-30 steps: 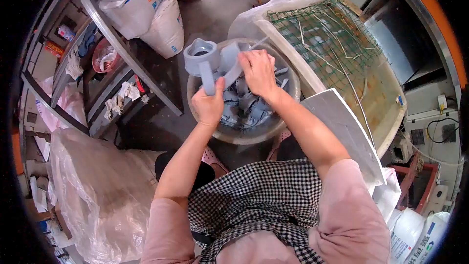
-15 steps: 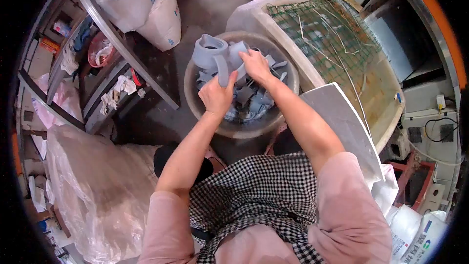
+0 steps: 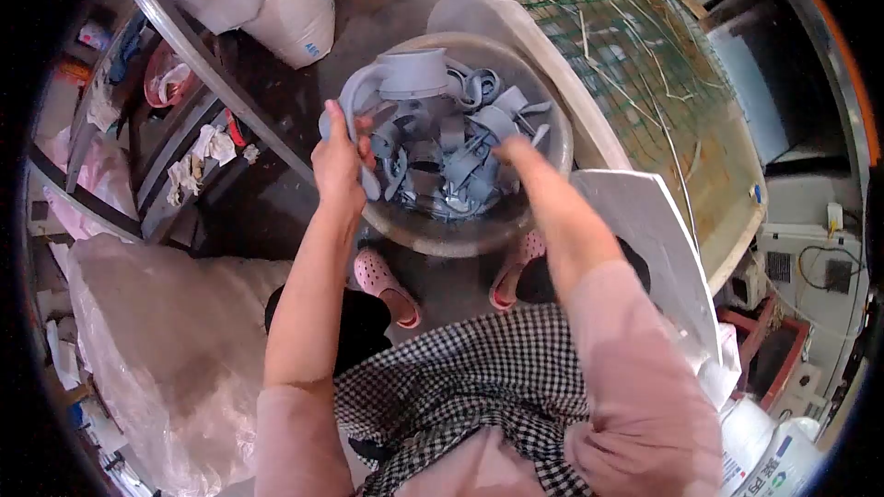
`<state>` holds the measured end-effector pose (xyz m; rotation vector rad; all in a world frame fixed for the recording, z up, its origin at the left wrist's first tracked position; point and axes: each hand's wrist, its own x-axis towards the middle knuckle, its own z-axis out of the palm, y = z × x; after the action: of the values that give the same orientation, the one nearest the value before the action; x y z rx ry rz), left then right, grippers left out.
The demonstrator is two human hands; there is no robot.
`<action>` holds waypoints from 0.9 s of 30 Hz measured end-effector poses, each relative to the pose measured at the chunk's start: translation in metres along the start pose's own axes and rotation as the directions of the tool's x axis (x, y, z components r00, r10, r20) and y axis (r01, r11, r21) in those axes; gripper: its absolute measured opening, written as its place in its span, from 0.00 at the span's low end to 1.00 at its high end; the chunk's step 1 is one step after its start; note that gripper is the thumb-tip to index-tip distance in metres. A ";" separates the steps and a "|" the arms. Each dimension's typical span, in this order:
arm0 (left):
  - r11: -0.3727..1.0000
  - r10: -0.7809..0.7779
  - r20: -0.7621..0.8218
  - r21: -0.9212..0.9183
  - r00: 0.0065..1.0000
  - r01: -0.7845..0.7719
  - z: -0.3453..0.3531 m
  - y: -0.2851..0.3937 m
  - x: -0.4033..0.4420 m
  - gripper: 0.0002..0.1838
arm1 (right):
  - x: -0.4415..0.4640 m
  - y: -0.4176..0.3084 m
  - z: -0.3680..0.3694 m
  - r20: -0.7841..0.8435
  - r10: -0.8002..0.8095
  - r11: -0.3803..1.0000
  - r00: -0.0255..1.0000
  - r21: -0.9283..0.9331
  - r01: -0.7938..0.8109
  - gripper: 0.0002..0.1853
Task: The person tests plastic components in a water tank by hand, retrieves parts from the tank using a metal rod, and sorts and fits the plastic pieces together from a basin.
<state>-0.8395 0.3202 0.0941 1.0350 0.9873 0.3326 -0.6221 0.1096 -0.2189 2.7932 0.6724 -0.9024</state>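
Over the left rim of a round tub (image 3: pixel 442 244), my left hand (image 3: pixel 341 161) is closed on the curved handle of a grey plastic part (image 3: pixel 412 74). The part has a wide ring-like body, which hangs over the back left of the tub. Many grey plastic pieces (image 3: pixel 460 161) lie inside the tub. My right hand (image 3: pixel 517 152) is at the right side of the pieces, blurred, with its fingers hidden; what it touches cannot be made out.
A large pale basin (image 3: pixel 663 147) with green netting (image 3: pixel 589 37) stands at the right, beside a white board (image 3: pixel 645 221). White sacks (image 3: pixel 290 14) are at the back left. A metal rack (image 3: pixel 193 46) and plastic sheeting (image 3: pixel 175 340) are on the left.
My left hand has moved left with the grey part, which has turned. My right hand has come off the part's side and moved right and down to the loose pieces. The view has shifted.
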 end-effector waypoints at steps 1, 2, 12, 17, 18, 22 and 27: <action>1.000 -0.003 -0.011 -0.003 1.000 0.003 -0.003 0.003 0.001 0.30 | 0.006 -0.001 0.026 -0.029 0.025 1.000 0.999 -0.018 -0.026 0.25; 0.994 -0.020 0.066 -0.107 0.998 0.027 -0.006 0.004 0.002 0.30 | 0.010 -0.002 0.051 -0.058 0.050 0.998 0.997 -0.035 -0.052 0.24; 0.985 0.171 0.168 -0.063 0.971 -0.162 -0.009 -0.008 0.019 0.13 | -0.132 -0.011 -0.182 0.255 0.020 0.922 0.967 0.369 -0.116 0.27; 0.861 0.285 0.280 0.345 0.917 -0.373 -0.013 -0.028 0.009 0.15 | -0.191 -0.007 -0.232 0.264 -0.074 0.839 0.962 0.538 -0.083 0.18; 0.821 0.353 0.357 0.326 0.865 -0.469 -0.015 -0.036 0.012 0.17 | -0.206 -0.012 -0.238 0.274 -0.068 0.778 0.959 0.617 -0.121 0.16; 0.708 0.397 0.526 0.347 0.752 -0.616 -0.014 -0.028 -0.010 0.24 | -0.228 -0.016 -0.251 0.325 -0.201 0.627 0.924 0.768 -0.134 0.13; 0.469 0.352 0.698 0.446 0.624 -0.763 -0.020 -0.024 -0.008 0.33 | -0.187 -0.014 -0.229 0.509 -0.487 0.489 0.710 0.832 -0.262 0.29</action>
<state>-0.8653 0.3140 0.0755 2.1014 0.1604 0.1897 -0.6435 0.1101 0.0764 2.5726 0.2733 -2.8631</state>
